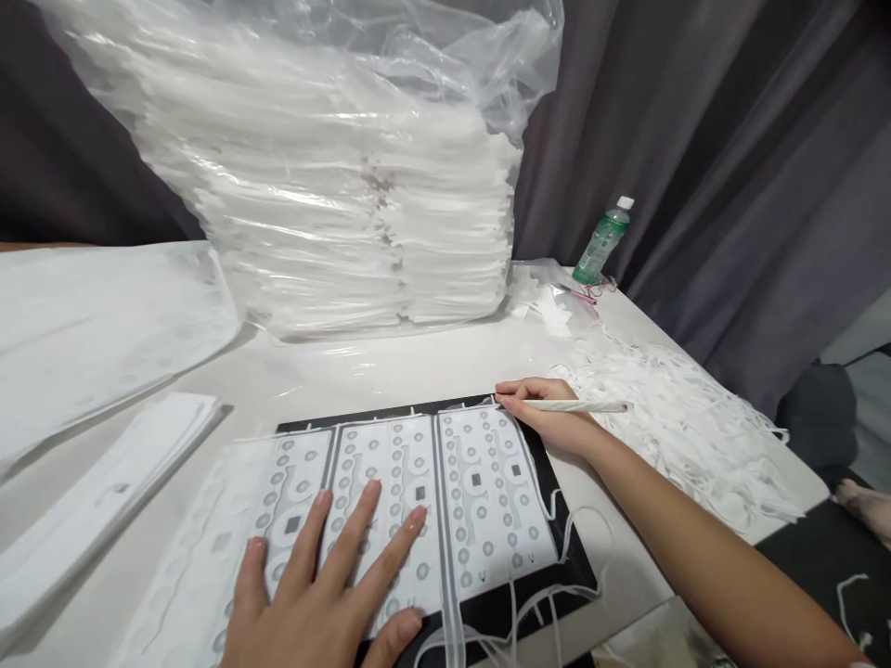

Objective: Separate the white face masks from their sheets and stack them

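A white die-cut sheet (480, 492) with many round and square cut-outs lies on a black mat (567, 566) on the white table. My left hand (327, 584) lies flat on the sheet's near part, fingers spread. My right hand (549, 417) rests at the sheet's far right corner, its fingers pinched round a thin white stick-like tool (577, 406) that points to the right. Thin white trimmed strips (557, 557) trail off the sheet's right and near edges.
A tall stack of white sheets in a clear plastic bag (348, 176) stands at the back. More white sheets (90, 482) lie at the left. A heap of white scrap strips (689, 427) covers the right side. A green bottle (602, 241) stands by the dark curtain.
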Demonstrator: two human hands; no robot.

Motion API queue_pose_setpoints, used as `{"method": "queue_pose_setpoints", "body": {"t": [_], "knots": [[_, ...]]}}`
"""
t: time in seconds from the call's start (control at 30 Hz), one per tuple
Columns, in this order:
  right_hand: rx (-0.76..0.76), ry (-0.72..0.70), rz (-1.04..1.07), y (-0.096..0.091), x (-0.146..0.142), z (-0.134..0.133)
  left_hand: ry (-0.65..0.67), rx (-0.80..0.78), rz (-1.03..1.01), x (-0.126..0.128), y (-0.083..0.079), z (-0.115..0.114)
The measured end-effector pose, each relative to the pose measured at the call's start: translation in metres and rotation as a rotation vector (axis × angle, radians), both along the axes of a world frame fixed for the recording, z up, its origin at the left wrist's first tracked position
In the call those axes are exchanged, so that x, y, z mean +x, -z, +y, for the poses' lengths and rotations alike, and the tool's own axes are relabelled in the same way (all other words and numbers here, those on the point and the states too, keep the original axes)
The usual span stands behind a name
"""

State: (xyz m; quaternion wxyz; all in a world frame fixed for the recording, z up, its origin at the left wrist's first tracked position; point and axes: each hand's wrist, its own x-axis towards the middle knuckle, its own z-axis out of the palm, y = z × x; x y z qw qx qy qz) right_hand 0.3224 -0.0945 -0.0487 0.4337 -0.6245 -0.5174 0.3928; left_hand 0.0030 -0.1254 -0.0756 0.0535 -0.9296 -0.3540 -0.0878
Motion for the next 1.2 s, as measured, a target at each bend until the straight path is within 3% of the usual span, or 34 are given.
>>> {"method": "queue_pose_setpoints", "body": {"t": [0.33,0.53,0.63,0.73,0.9,1.0,1.1,1.2], "knots": [[0.012,-0.036,-0.078,-0.005,0.001,-0.002,-0.008,0.002,-0.027,0.001,-0.002,0.0],[0.274,-0.266,-0.603,-0.005,-0.008,-0.01,-0.009,-0.015,-0.019,0.004,-0.004,0.0],[0.353,-0.28,-0.782,-0.001,-0.01,-0.014,-0.012,-0.013,-0.012,0.006,-0.01,-0.001],[0.294,-0.179,-0.721,-0.002,-0.008,-0.016,-0.021,-0.025,-0.033,0.009,-0.014,-0.002],[0.191,0.019,-0.286,-0.021,-0.011,-0.005,-0.04,-0.058,-0.072,0.011,-0.016,-0.005],[0.1,-0.051,-0.166,-0.025,-0.025,0.006,-0.041,-0.08,-0.061,0.011,-0.018,-0.006],[0.037,-0.113,-0.202,-0.018,-0.038,0.012,-0.049,-0.078,-0.046,0.012,-0.019,-0.008],[0.027,-0.091,-0.225,-0.008,-0.042,0.013,-0.059,-0.08,-0.048,0.013,-0.018,-0.008]]}}
